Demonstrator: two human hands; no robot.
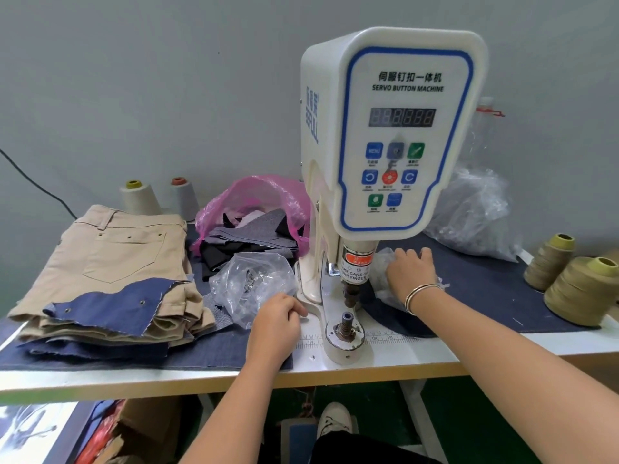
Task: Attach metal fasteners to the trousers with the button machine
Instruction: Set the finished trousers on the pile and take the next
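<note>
Right now the right hand (410,271) reaches into a clear plastic bag (385,266) beside the servo button machine (395,128), fingers hidden, so its hold is unclear. Left of it, the left hand (276,324) rests loosely curled, holding nothing, beside a second clear bag (251,283).

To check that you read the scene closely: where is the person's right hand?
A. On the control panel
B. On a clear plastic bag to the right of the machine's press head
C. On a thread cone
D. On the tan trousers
B: the right hand rests on the crumpled clear plastic bag beside the button machine, away from the trousers.
</note>
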